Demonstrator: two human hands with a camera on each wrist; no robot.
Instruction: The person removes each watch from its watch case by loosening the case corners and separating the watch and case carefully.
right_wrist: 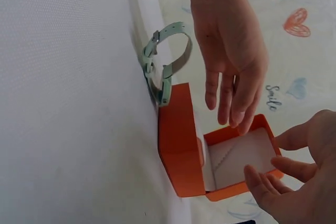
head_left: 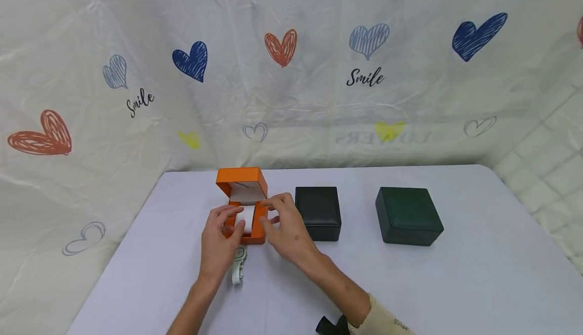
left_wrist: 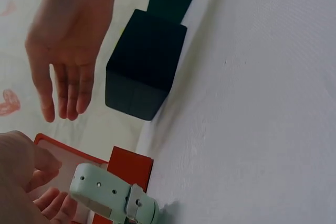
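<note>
An orange watch box (head_left: 258, 226) stands with its lid (head_left: 241, 174) raised, and a white cushion (head_left: 246, 218) sits inside. Over the box's left side hovers my left hand (head_left: 219, 244), fingers loosely bent. My right hand (head_left: 289, 231) is at the right side, thumb and fingers spread near the rim. Neither hand holds anything visible; whether fingertips touch the box or cushion is hard to tell. A wristwatch (head_left: 238, 264) with a pale green strap (right_wrist: 176, 29) lies in front of the box, beside my left wrist. In the right wrist view its strap is buckled in a loop.
A black box (head_left: 318, 211) with its lid down stands right of the orange one, close to my right hand. Farther right is a closed dark green box (head_left: 409, 216). A black object (head_left: 332, 326), partly cut off, shows at the bottom by the right sleeve (head_left: 380, 320).
</note>
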